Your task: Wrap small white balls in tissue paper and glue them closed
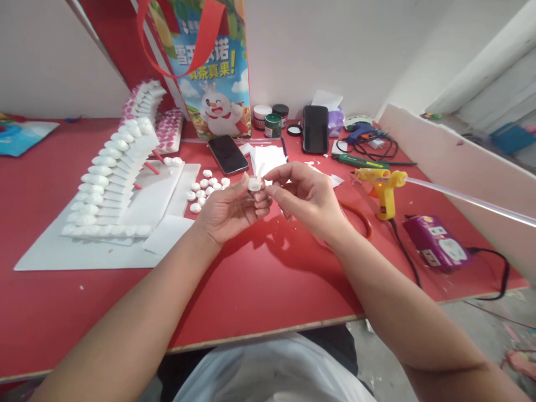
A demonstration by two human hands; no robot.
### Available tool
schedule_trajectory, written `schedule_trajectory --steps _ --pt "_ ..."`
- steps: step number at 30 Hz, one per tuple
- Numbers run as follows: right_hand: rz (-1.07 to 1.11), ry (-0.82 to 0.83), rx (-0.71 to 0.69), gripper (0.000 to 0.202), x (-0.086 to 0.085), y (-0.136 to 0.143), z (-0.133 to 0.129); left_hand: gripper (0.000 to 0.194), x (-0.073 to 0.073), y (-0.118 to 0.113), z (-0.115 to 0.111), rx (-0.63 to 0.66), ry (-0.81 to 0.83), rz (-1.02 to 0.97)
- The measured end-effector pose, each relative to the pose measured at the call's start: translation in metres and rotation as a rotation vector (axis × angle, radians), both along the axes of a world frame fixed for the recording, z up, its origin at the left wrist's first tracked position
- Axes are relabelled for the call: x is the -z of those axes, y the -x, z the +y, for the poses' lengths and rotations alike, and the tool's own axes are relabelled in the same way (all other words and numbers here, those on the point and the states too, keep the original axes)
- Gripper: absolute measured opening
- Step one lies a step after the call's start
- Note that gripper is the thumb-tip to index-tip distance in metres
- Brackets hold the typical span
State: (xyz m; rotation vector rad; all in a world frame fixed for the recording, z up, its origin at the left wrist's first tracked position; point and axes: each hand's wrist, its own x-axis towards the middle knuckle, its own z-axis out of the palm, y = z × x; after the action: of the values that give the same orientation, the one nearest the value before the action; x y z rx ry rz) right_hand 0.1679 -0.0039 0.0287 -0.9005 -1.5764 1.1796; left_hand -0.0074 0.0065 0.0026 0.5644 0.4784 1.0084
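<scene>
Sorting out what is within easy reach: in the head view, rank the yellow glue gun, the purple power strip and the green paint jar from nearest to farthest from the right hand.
From the right hand:
1. Yellow glue gun, just to its right.
2. Green paint jar, behind it by the wall.
3. Purple power strip, far right near the table edge.

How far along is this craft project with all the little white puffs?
Many puffs already line the white stepped model. Right now the left hand and right hand pinch one small white piece together. A loose pile of puffs on the red table is not attached yet.
</scene>
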Motion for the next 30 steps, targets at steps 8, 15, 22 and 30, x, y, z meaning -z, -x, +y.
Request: schedule_trajectory --steps 8,15,22,30 --pt "-0.002 0.098 0.03 0.031 -0.004 -0.001 0.005 0.034 0.005 -0.001 0.001 -0.12 -0.27 0.325" --pt "-0.092 0.12 -0.083 0.02 0.001 -0.006 0.009 0.028 0.002 0.011 0.003 -0.256 -0.6 0.809" --pt "-0.117 0.031 -0.075 0.01 0.016 -0.005 0.015 0.025 -0.004 0.013 -0.001 -0.379 -0.929 1.132" --pt "0.006 0.111 -0.086 0.03 0.014 -0.003 0.017 0.022 -0.007 0.014 -0.002 -0.409 -0.97 1.094"
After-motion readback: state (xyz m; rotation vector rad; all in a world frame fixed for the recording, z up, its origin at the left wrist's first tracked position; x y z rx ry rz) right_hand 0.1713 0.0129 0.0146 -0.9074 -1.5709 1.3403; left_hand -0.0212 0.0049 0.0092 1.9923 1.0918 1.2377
